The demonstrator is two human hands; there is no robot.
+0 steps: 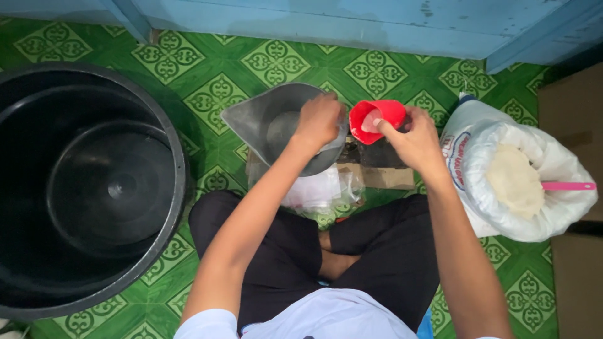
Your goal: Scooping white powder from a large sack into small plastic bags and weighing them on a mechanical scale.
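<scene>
Fingers of the right hand (411,135) pinch the red cup (375,119); left hand (320,119) clasps the grey pan's (276,122) rim.

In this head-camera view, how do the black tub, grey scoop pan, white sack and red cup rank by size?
Largest to smallest:
1. black tub
2. white sack
3. grey scoop pan
4. red cup
</scene>
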